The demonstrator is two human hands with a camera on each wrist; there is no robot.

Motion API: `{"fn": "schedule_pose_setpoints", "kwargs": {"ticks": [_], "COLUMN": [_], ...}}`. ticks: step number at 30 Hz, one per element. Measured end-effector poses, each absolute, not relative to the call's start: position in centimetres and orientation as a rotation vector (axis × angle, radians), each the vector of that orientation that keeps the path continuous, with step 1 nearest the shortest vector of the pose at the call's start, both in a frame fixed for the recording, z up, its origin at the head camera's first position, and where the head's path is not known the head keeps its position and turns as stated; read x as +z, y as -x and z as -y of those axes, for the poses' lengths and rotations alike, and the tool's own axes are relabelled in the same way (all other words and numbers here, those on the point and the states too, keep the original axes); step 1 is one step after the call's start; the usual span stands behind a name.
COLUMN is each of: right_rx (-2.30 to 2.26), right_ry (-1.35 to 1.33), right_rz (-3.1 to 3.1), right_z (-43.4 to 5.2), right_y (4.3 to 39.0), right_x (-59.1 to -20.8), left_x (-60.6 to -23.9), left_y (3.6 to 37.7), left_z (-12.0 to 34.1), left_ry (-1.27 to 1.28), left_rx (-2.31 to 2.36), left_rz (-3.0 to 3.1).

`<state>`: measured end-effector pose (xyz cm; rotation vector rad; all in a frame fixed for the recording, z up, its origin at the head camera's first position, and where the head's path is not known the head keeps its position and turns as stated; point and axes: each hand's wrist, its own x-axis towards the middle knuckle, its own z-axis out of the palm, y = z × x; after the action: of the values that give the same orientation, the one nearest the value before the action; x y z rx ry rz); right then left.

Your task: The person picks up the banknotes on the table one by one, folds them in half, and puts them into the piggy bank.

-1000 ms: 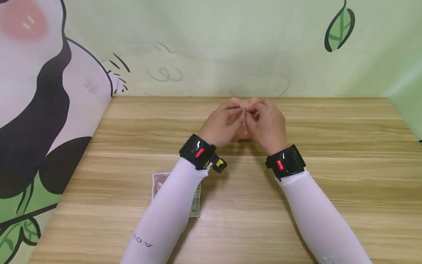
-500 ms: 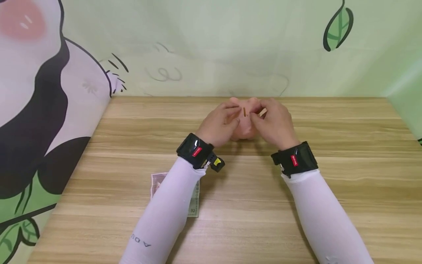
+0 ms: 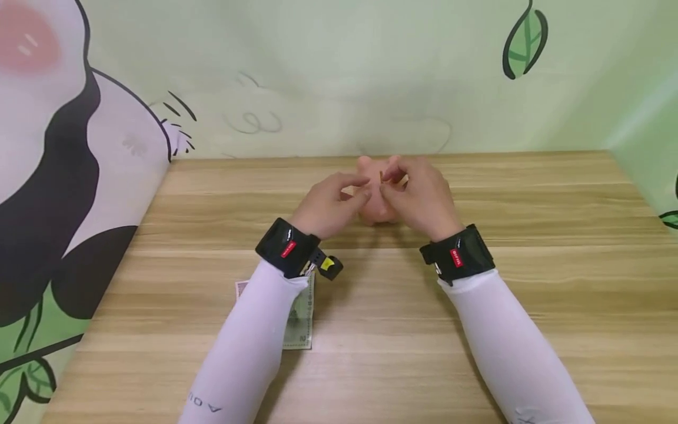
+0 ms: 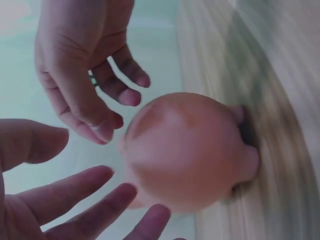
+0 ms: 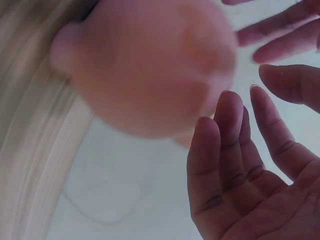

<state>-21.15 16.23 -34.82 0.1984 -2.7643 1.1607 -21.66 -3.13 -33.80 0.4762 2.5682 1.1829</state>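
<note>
A pink piggy bank (image 3: 377, 207) stands on its short feet near the table's back edge, a narrow slot in its top. To its left, my left hand (image 3: 327, 203) has its thumb and fingers apart, fingertips beside the bank's upper side. My right hand (image 3: 421, 197) reaches over the right side, with thumb and forefinger right at the slot and a small gap between them. Nothing shows between the fingers of either hand. In the left wrist view the bank's rounded body (image 4: 187, 155) is seen end-on, and both hands have loosely bent fingers around its top.
A banknote (image 3: 301, 318) lies flat on the wooden table (image 3: 381, 353), partly hidden under the left forearm. Behind the piggy bank rises a pale green printed backdrop (image 3: 328, 76), with a panda picture at the left. Each wrist wears a black strap.
The fingertips of both hands met over the slot a second ago. They parted, uncovering it; my left hand has drawn slightly left, while the right fingertips have come back to the slot.
</note>
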Motion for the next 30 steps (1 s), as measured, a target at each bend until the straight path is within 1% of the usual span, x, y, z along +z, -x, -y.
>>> {"fn": "schedule_pose_setpoints", "kwargs": {"ticks": [5,10,13,17,23,30], "right_rx": [1.183,1.156,1.156,1.170,1.205,1.201], "right_ry": [-0.294,-0.506,-0.645,-0.766,-0.866,-0.897], "right_rz": [2.834,2.983,3.086,3.194,3.266,3.251], "right_z": [-14.2,-12.0,-10.9,-9.5,-7.6,-6.4], "right_y": [20.4,19.6,18.9,18.2,17.1,16.2], "right_x": [-34.2,-34.7,-35.2,-35.9,-36.6,-37.0], "left_x": [-33.3,-33.7,-34.3,-35.0,-35.5,-36.0], "left_y": [20.8,19.6,18.7,17.4,15.7,14.7], "left_z": [5.8,9.0,10.6,12.5,14.5,15.4], "left_ry": [-0.512,-0.591,-0.582,-0.552,-0.538,-0.489], "left_rx": [1.024,0.920,0.846,0.724,0.650,0.636], "left_rz": [-2.573,-2.593,-2.611,-2.650,-2.723,-2.735]}}
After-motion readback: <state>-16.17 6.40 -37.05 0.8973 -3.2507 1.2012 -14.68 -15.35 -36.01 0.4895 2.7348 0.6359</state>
